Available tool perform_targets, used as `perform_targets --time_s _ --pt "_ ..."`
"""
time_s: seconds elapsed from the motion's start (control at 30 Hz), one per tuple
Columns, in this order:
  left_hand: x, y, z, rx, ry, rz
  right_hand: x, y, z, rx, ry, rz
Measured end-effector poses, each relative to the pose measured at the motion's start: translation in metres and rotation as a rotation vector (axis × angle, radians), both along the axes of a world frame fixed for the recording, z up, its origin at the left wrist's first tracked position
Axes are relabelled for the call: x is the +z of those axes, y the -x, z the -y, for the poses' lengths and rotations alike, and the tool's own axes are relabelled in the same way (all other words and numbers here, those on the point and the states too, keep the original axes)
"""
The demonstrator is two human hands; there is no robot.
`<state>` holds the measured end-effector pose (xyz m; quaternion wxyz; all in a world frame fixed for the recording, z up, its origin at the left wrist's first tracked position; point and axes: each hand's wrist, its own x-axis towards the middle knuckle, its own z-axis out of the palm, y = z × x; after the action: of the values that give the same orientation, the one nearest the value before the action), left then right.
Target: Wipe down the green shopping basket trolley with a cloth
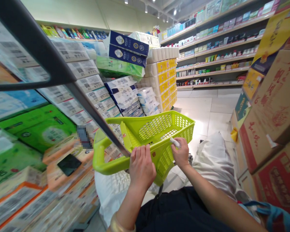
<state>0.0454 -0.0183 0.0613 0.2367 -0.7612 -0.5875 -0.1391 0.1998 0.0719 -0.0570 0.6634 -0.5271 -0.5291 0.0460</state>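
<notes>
A lime-green rolling shopping basket with holed walls stands tilted in front of me. Its metal pull rod runs up to a black handle at the upper left. My left hand has its fingers wrapped over the basket's near rim, right beside the foot of the rod. A crumpled white wipe pokes out of my closed right hand, which is against the rim further along. Inside, the part of the basket that shows holds no goods.
Stacked tissue packs crowd the left, with a dark phone lying on an orange pack. Cardboard cartons rise on the right. White sacks lie close by. Shelves line the back, beyond the tiled floor.
</notes>
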Motion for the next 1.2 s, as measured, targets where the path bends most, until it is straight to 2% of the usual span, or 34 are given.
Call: perform_targets --time_s 0.07,0.2,0.27,0.33,0.43,0.5,0.57,0.7,0.77,0.97,1.03,1.1,1.2 --pt "0.0 0.0 0.0 0.0 0.006 0.0 0.005 0.007 0.005 0.04 -0.016 0.062" --pt "0.0 0.001 -0.001 -0.004 0.012 0.003 0.021 0.028 0.019 0.254 -0.121 0.28" --pt "0.0 0.002 -0.001 -0.001 0.005 0.001 0.025 0.028 0.021 0.307 -0.159 0.381" --pt "0.0 0.002 -0.001 0.003 0.001 -0.01 0.024 0.02 0.016 0.251 -0.135 0.4" --pt "0.0 0.001 0.0 0.0 0.005 -0.023 0.015 0.001 0.004 0.051 -0.019 0.291" --pt "0.001 0.0 0.001 -0.002 0.006 -0.017 0.013 -0.003 0.001 -0.035 0.029 0.246" --pt "0.001 -0.001 0.001 -0.003 0.004 -0.007 0.015 0.005 0.006 -0.02 0.009 0.263" --pt "-0.001 0.0 0.0 -0.005 -0.001 -0.001 0.032 0.033 0.023 0.237 -0.134 0.389" --pt "-0.003 0.002 -0.002 -0.012 -0.008 0.0 0.039 0.036 0.027 0.299 -0.172 0.413" --pt "-0.006 0.004 -0.001 -0.015 -0.026 0.016 0.055 0.017 0.021 0.111 -0.151 0.179" --pt "-0.007 0.004 0.0 -0.019 -0.03 0.022 0.061 0.022 0.023 0.172 -0.157 0.228" --pt "-0.008 0.005 0.0 -0.022 -0.039 0.021 0.065 0.032 0.027 0.306 -0.158 0.349" --pt "-0.009 0.008 0.0 -0.03 -0.052 0.021 0.062 0.038 0.027 0.437 -0.148 0.468"
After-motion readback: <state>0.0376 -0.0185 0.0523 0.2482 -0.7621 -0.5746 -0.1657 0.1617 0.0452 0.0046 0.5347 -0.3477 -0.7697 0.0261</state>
